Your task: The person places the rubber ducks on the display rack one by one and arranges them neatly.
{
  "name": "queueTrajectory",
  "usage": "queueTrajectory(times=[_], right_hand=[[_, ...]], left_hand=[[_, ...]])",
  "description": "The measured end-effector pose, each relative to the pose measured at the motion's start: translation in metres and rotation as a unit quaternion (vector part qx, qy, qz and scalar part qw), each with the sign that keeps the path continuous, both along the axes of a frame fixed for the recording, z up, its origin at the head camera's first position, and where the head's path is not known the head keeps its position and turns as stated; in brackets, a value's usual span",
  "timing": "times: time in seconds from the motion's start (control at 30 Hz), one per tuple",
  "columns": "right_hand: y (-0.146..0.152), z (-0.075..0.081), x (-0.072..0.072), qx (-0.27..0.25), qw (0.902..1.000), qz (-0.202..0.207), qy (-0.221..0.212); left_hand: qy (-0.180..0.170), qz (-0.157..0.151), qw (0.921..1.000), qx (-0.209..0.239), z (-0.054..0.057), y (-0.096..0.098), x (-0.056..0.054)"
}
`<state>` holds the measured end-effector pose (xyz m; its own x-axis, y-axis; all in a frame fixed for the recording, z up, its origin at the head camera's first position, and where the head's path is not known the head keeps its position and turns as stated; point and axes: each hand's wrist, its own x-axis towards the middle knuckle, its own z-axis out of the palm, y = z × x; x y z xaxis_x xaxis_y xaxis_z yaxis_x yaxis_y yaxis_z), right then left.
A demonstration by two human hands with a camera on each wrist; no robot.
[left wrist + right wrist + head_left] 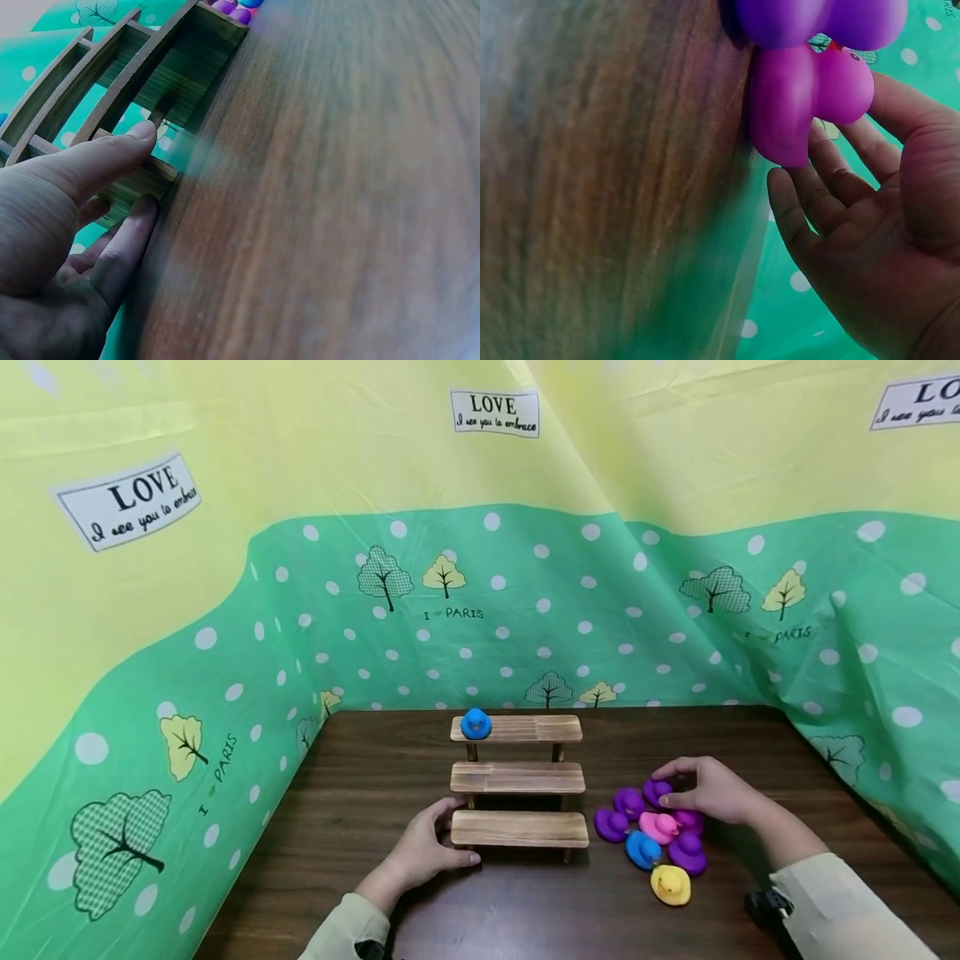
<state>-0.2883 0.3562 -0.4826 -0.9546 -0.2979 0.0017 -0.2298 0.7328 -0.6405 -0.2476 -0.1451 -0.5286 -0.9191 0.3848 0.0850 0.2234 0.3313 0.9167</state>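
Note:
A three-tier wooden display stand [520, 829] stands on the table, and a blue rubber duck [476, 724] sits at the left end of its top tier. My left hand [423, 847] holds the stand's lower left end, thumb in front and fingers behind. The left wrist view shows that thumb [112, 159] beside the stand's side. Over the duck group at the right, my right hand [712, 789] pinches a purple rubber duck [656, 791] between thumb and index finger. In the right wrist view a magenta duck [787, 105] partly hides this grip.
Around the right hand lie several purple ducks [612, 825], a pink duck [658, 827], another blue duck [643, 849] and a yellow duck [671, 885]. A green and yellow printed cloth [525, 568] borders the dark wood table [510, 918] at the back and sides.

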Motion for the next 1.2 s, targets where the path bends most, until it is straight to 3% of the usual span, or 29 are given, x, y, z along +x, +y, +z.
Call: queueTrajectory(times=[0.37, 0.83, 1.2], right_hand=[[0.003, -0.010, -0.001, -0.006, 0.9998, -0.020, -0.003], [0.003, -0.008, -0.002, -0.012, 0.9997, -0.018, -0.004], [-0.008, 0.009, -0.001, -0.030, 0.9989, -0.028, 0.021]], left_hand=[[-0.007, -0.001, 1.0000, 0.006, -0.002, 0.001, 0.000], [-0.004, -0.003, 0.9999, 0.010, -0.002, 0.000, -0.001], [-0.008, 0.000, 1.0000, 0.006, -0.002, 0.000, 0.000]])
